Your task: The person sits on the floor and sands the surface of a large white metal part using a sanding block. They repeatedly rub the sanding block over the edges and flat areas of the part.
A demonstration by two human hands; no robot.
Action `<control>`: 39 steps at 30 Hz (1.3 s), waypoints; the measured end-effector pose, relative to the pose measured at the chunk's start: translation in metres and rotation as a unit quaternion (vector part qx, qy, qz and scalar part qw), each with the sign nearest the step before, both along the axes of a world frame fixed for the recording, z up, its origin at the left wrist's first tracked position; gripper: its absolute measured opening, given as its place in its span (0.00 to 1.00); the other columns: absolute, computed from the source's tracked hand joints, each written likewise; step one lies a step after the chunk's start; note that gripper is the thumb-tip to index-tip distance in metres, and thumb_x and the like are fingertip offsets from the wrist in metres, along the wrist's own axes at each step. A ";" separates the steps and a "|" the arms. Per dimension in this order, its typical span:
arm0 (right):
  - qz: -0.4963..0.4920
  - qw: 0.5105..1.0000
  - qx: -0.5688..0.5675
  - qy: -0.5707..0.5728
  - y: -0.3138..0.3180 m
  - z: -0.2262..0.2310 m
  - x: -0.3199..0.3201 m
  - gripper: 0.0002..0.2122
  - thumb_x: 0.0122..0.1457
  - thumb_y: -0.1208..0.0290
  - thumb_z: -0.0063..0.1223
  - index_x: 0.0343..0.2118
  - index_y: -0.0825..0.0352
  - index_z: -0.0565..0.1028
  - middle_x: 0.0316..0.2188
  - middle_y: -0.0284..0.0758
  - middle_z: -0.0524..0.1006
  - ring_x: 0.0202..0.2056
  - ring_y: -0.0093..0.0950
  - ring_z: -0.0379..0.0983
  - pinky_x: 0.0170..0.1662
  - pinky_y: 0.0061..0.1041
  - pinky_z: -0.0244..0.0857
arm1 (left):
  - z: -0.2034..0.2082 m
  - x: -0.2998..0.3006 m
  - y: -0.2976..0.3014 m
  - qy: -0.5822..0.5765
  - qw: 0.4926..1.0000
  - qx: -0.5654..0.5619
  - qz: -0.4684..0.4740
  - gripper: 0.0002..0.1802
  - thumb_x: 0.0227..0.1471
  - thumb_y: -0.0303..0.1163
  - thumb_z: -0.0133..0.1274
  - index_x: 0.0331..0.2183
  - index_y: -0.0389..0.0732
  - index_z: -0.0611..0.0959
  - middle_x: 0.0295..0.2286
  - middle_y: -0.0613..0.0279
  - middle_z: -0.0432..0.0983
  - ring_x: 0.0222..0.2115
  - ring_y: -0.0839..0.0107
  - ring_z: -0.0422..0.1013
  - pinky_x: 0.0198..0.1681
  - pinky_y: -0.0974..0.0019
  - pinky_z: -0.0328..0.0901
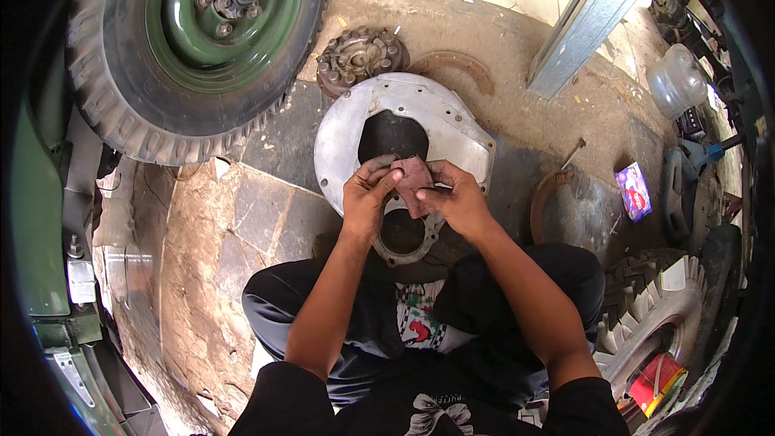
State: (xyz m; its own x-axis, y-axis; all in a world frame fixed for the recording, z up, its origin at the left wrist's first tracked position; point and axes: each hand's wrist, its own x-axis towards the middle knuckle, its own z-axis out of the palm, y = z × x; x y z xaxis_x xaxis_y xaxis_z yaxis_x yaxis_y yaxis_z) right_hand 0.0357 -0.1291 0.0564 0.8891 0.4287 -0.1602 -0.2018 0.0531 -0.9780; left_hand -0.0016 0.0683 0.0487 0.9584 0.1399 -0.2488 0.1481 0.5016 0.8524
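Note:
A folded piece of reddish-brown sandpaper [412, 183] is pinched between my two hands. My left hand [367, 200] grips its left edge with thumb and fingers. On the other side, my right hand [458, 198] has thumb and fingers closed on the right edge. Under both hands lies a silver-grey metal bell housing [458, 133] with a large dark opening, a smaller round one nearer me, and bolt holes around its rim. The sandpaper hangs over the bridge between the openings; whether it touches the metal, I cannot tell.
A green-rimmed wheel [194, 109] stands far left, beside green vehicle bodywork [39, 218]. Behind the housing are a clutch pressure plate [359, 63] and a curved rusty band [467, 63]. Rightward are a steel post [589, 28], a purple packet [634, 192] and a tyre [686, 295].

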 end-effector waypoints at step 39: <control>-0.129 0.980 -0.087 -0.126 0.006 0.006 -0.006 0.22 0.61 0.81 0.68 0.55 0.68 0.71 0.41 0.36 0.80 0.44 0.23 0.79 0.48 0.25 0.74 | 0.021 -0.009 -0.002 -0.035 0.967 0.233 -0.099 0.12 0.64 0.28 0.62 0.46 0.32 0.88 0.40 0.59 0.87 0.41 0.74 0.79 0.48 0.68 0.72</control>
